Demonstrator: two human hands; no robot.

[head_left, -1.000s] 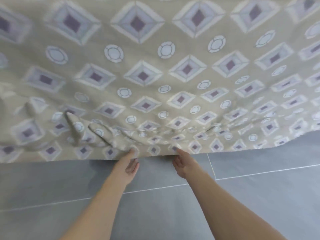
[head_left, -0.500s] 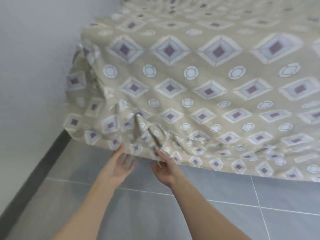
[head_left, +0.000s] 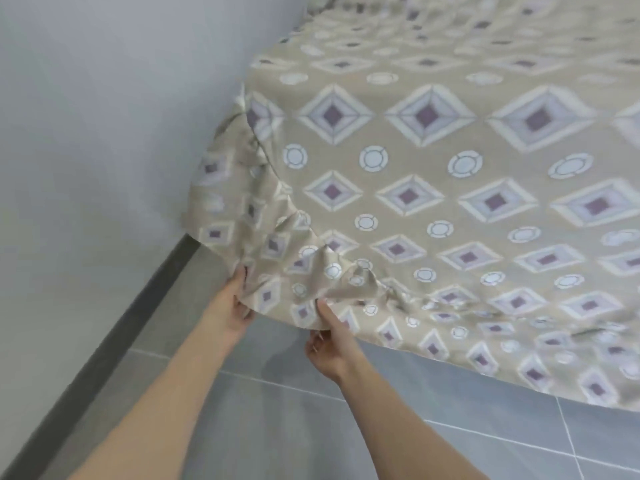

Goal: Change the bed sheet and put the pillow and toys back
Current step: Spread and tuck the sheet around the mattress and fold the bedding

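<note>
Wall (head_left: 86, 133) fills the left of the view, pale and plain, with a dark skirting board (head_left: 121, 323) running along its foot down to the grey tiled floor (head_left: 381, 427). Just right of the skirting, the left hand (head_left: 235, 303) grips the hanging hem at the corner of the bed, thumb on the outer face of the cloth and fingers tucked behind it. A little further right and lower, apart from the left, the right hand (head_left: 329, 344) pinches the same hem, thumb pressed on top and fingers curled beneath the edge. Between and above the two hands the cloth is bunched into loose folds. From there the bed sheet (head_left: 450, 188), beige with purple-centred diamonds and pale rings, spreads over the top of the bed and falls down its near side, the lower edge hanging free above the floor all the way to the right of the view. As I judge it, the sheet is laid on but this corner and the near edge are not yet tucked in; neither pillow nor toys are in view, so putting them back seems to remain.
</note>
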